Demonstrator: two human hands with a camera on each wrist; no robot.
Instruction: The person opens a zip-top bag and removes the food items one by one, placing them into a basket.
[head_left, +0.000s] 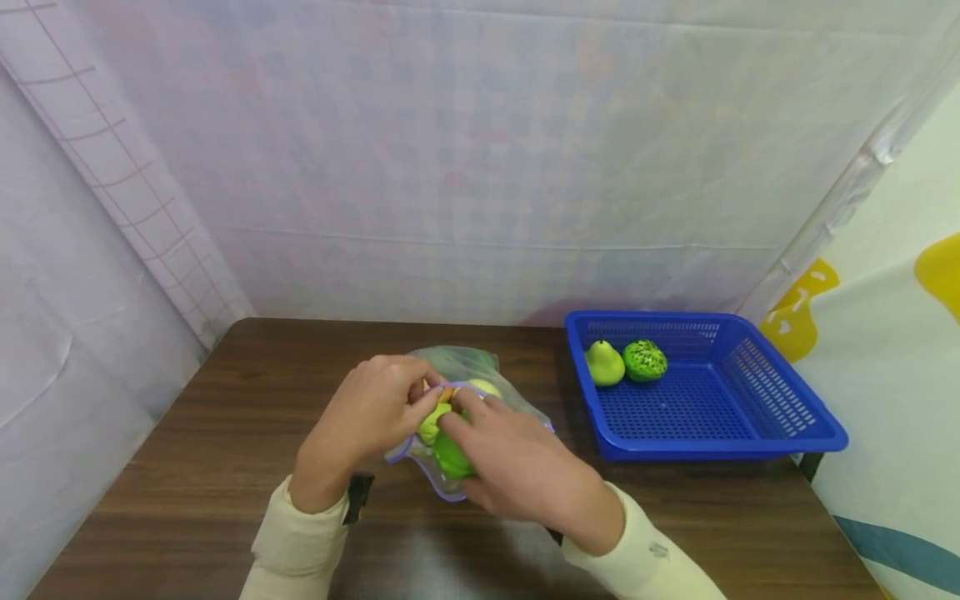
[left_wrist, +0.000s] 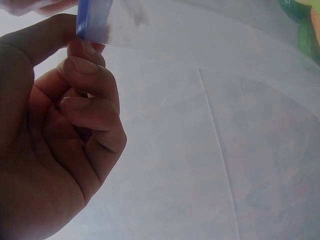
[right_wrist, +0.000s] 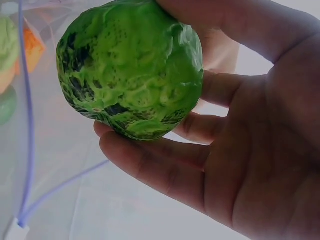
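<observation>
A bumpy green fruit (right_wrist: 130, 70), with dark patches and a slight gloss, sits at the near, open mouth of a clear zip bag (head_left: 438, 358). It looks like a moulded model, so probably light and firm rather than fragile, though its shiny skin could slip. Its round middle seems the surest hold, and there the right hand (head_left: 517, 450) grips it, fingers and thumb curled around it. The bag appears thin and limp, likely to fold inward; its stiffer purple zip edge (head_left: 395, 456) offers the better grip. The left hand (head_left: 371, 408) pinches that edge between finger and thumb.

Inside the bag are an orange piece (right_wrist: 33, 50) and a pale green piece (right_wrist: 7, 42), blurred and cut off in the right wrist view, their kinds unclear. The hands hide much of the mouth, so whether the green fruit is past the edge cannot be told.

On the right of the brown table (head_left: 225, 400), a blue basket (head_left: 720, 446) holds a green pear (head_left: 604, 365) at its left side, just beside a speckled round fruit (head_left: 645, 361).
</observation>
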